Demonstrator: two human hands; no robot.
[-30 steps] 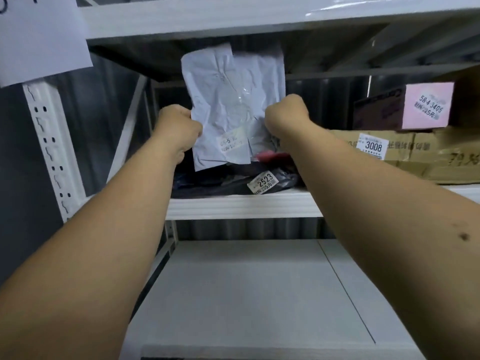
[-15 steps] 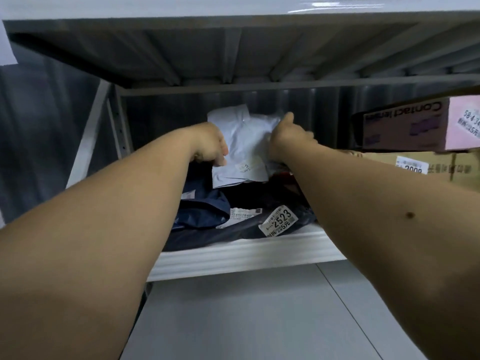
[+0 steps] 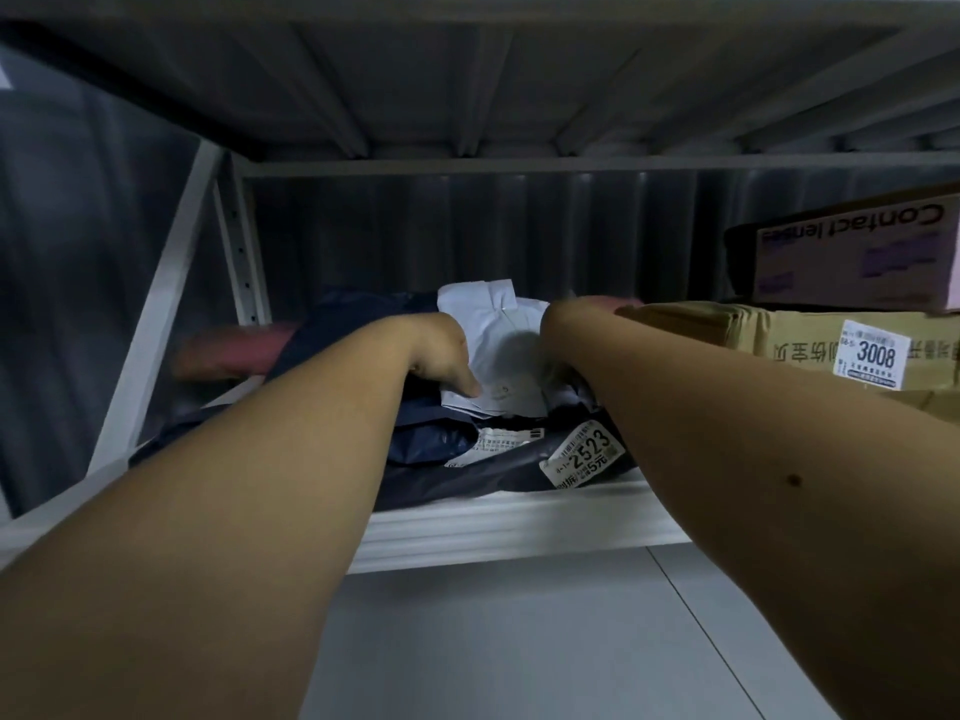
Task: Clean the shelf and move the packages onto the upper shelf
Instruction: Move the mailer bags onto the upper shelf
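Observation:
A crumpled white mailer package (image 3: pixel 506 350) lies on top of a pile of dark blue packages (image 3: pixel 441 444) on the upper shelf (image 3: pixel 493 530). One dark package carries a label reading 2523 (image 3: pixel 583 457). My left hand (image 3: pixel 441 358) grips the white package's left edge, thumb on top. My right hand (image 3: pixel 563 330) is bent down over its right edge, and its fingers are hidden behind the wrist. Both forearms reach deep into the shelf bay.
A cardboard box labelled 3008 (image 3: pixel 810 345) sits at the right of the shelf with a pink contact lenses box (image 3: pixel 852 262) on top. A pink package (image 3: pixel 234 350) lies at the back left. A white upright (image 3: pixel 156 324) stands at the left, and the lower shelf surface (image 3: pixel 519 641) lies below.
The white package went from upright in front of the bay down onto the dark pile inside the shelf. Both hands moved forward and down with it, and my view came closer.

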